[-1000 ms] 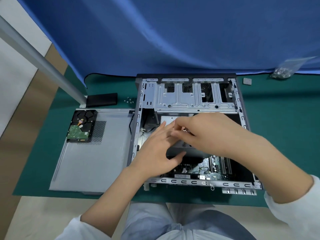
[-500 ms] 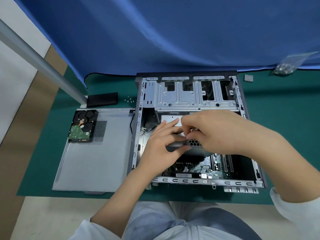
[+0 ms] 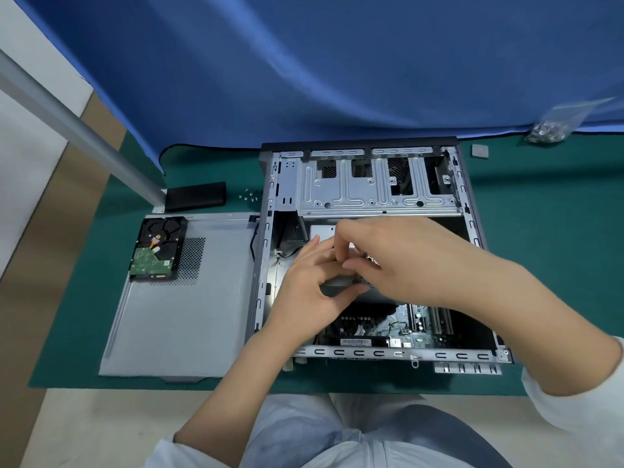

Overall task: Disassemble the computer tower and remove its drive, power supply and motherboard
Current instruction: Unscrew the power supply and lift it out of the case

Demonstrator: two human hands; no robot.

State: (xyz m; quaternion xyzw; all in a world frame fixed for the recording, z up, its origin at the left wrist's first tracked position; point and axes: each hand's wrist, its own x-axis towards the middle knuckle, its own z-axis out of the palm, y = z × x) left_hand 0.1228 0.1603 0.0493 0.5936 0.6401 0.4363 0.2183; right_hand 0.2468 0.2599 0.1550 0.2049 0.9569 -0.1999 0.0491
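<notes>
I have the computer tower (image 3: 368, 251) lying on its side in the middle of the green mat (image 3: 547, 265), open side up, its bare drive cage (image 3: 378, 187) along the far edge. Both my hands are down inside it, meeting over a grey box (image 3: 341, 285) in the middle of the case that I take for the power supply, though most of it is hidden. My left hand (image 3: 314, 288) grips the near edge of that box, thumb curled under and fingers lying over the top. My right hand (image 3: 398, 261) reaches across from the right with its fingers curled down beside the left fingers; they seem to pinch something small there, but I cannot tell what. Below the hands the motherboard (image 3: 408, 325) shows, seated in the near part of the case. The removed drive (image 3: 157, 248) lies circuit side up on the far left corner of the detached side panel (image 3: 179, 315), which rests flat just left of the tower. Beyond the panel sit a black block (image 3: 196, 196) and a few loose screws (image 3: 248, 195). At the far right lie a bag of screws (image 3: 553, 128) and a small grey square (image 3: 479, 151).
</notes>
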